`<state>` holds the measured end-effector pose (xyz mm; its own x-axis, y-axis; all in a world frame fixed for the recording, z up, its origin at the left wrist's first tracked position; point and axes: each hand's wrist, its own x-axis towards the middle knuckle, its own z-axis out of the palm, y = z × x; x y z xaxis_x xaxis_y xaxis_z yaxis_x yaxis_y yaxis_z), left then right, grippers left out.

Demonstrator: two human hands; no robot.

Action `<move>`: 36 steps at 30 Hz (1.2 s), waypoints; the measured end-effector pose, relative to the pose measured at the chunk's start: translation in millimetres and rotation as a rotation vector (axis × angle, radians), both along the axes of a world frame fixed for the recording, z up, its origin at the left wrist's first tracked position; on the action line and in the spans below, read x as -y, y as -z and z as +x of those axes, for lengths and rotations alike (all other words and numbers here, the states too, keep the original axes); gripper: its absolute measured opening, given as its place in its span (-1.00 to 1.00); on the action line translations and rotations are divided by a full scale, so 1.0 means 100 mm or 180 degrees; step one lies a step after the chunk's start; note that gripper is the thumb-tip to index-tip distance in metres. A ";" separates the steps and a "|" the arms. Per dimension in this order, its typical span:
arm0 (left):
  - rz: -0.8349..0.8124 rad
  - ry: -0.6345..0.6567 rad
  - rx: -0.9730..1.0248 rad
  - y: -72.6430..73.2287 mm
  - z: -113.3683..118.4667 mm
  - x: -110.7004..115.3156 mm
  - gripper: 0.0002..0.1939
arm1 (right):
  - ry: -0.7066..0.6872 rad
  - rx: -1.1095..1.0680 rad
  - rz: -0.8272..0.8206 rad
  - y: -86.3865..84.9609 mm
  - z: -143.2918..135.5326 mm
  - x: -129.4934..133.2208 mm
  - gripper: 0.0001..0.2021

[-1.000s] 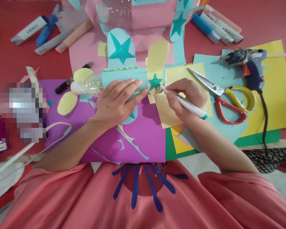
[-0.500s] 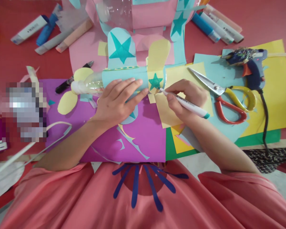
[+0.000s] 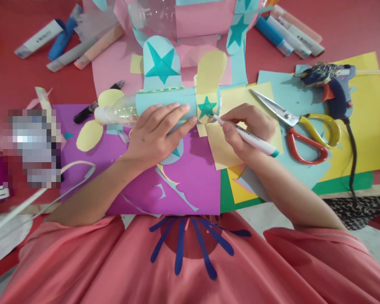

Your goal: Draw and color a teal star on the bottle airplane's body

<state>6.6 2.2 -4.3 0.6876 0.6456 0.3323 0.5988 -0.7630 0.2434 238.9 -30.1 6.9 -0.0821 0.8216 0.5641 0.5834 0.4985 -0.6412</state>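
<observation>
A clear plastic bottle (image 3: pixel 126 113) lies sideways, wrapped in light blue paper (image 3: pixel 164 100) with a yellow paper band at its right end. My left hand (image 3: pixel 160 135) rests on the wrap, fingers stretched out over it. On the band is a green star (image 3: pixel 207 108). Between the thumb and fingers of my right hand (image 3: pixel 250 126) is a white marker (image 3: pixel 255 142) with a green end, its tip touching the star's lower right point. A paper wing (image 3: pixel 162 63) with a larger green star rises behind the bottle. Yellow paper ovals (image 3: pixel 90 136) sit by its white cap.
Scissors (image 3: pixel 291 120) with red and yellow handles lie right of my right hand, before a glue gun (image 3: pixel 338 88). Markers lie at the back left (image 3: pixel 41 39) and back right (image 3: pixel 288 36). A second paper-covered bottle (image 3: pixel 205 19) stands behind. Purple paper (image 3: pixel 190 185) lies underneath.
The marker's tip has shifted very slightly at the star's lower right point. My left hand and the bottle stay where they were.
</observation>
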 end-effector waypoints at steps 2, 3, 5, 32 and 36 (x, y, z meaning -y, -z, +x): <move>0.0015 0.0015 0.0019 0.01 0.00 0.00 -0.60 | 0.0041 0.0032 0.0002 0.01 0.00 0.00 -0.91; 0.0066 0.0016 0.0019 0.01 -0.01 0.00 -0.59 | 0.0050 0.0036 0.0002 0.01 0.00 0.00 -0.91; 0.0212 0.0022 0.0016 0.01 -0.01 0.01 -0.58 | 0.0038 0.0026 0.0024 0.00 0.00 0.00 -0.91; 0.0254 0.0028 -0.0074 -0.03 -0.01 0.02 -0.57 | -0.0210 -0.0068 0.0124 -0.02 -0.03 -0.02 -0.91; 0.0086 0.0050 0.0001 -0.03 -0.01 0.02 -0.58 | -0.0209 -0.0141 0.0088 -0.02 -0.02 -0.02 -0.90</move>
